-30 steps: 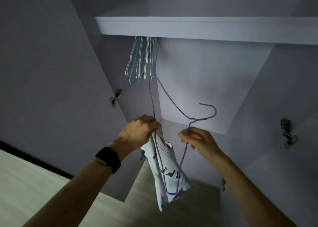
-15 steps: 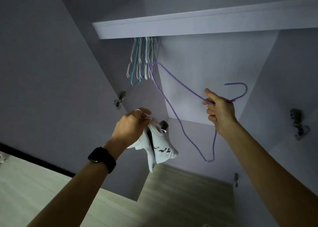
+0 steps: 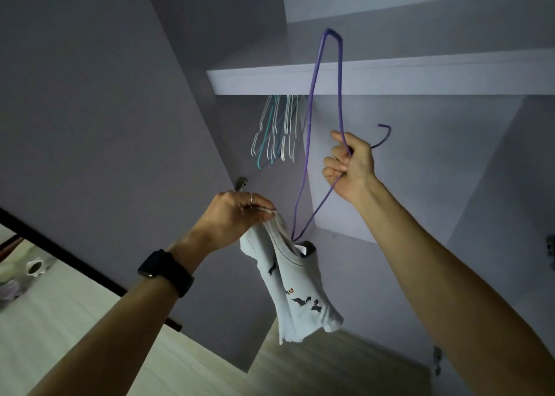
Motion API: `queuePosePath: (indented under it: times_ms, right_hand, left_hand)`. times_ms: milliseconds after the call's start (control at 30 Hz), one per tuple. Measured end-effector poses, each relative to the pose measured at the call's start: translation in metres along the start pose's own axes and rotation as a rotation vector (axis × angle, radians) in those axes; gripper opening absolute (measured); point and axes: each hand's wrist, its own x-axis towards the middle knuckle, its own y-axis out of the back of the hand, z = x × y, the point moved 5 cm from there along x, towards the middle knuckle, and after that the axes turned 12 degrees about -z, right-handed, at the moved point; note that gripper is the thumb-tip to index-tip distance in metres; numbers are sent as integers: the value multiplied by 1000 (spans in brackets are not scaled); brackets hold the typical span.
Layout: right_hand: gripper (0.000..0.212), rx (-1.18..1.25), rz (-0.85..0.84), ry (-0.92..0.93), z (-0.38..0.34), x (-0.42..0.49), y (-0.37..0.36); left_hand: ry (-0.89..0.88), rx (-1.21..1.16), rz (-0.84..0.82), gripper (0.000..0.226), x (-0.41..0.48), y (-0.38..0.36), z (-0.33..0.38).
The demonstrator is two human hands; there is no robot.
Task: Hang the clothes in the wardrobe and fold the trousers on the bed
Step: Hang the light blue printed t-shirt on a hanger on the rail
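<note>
A small pale top with dark animal prints [image 3: 295, 287] hangs from my left hand [image 3: 237, 215], which pinches its neck edge. My right hand [image 3: 350, 167] grips a purple wire hanger [image 3: 312, 104] near its hook, which points to the right. The hanger stands on end: one tip reaches up in front of the wardrobe shelf [image 3: 390, 77], the other dips into the top's neck opening. Both hands are raised in front of the open wardrobe.
Several empty white and teal hangers [image 3: 276, 131] hang under the shelf at the wardrobe's left. The open left door [image 3: 105, 125] stands close beside my left arm, with a hinge [image 3: 241, 182] near my hand. Wooden floor [image 3: 330, 368] shows below.
My right hand turned the purple hanger from lying sideways to standing on end, and its lower tip has gone into the top's neck. The view tilted upward.
</note>
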Motion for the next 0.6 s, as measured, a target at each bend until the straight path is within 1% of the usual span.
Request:
queuePosePath:
  times_ms: [67, 133, 167, 233, 300, 333, 367, 433, 500, 567, 600]
  right_hand:
    - [36, -51, -21, -78, 23, 7, -3]
    - [29, -126, -22, -141, 49, 8, 0]
    - [30, -178, -21, -173, 64, 7, 1]
    - [39, -299, -2, -220, 92, 4, 11]
    - [29, -414, 25, -237, 110, -1, 20]
    - [24, -454, 43, -230, 114, -4, 25]
    - [24, -488, 46, -219, 116, -3, 28]
    - [28, -549, 20, -177, 111, 0, 26]
    - [31, -619, -26, -98, 100, 5, 13]
    - [41, -746, -52, 3, 87, 10, 1]
    - [42, -833, -60, 53, 80, 11, -3]
  left_hand:
    - [11, 11, 29, 10, -4, 13, 1]
    - [50, 12, 70, 8, -6, 27, -2]
    - [75, -2, 100, 7, -10, 35, -4]
    - [96, -44, 152, 12, -16, 48, -10]
    - [110, -104, 214, 13, -27, 62, -18]
    - [121, -124, 245, 10, -32, 68, -22]
    - [137, -126, 280, 7, -37, 75, -27]
    - [180, -89, 330, 4, -43, 87, -35]
    - [231, -37, 375, 6, -47, 97, -41]
    - [266, 7, 435, 10, -50, 108, -47]
    - [284, 21, 471, 12, -52, 113, -50]
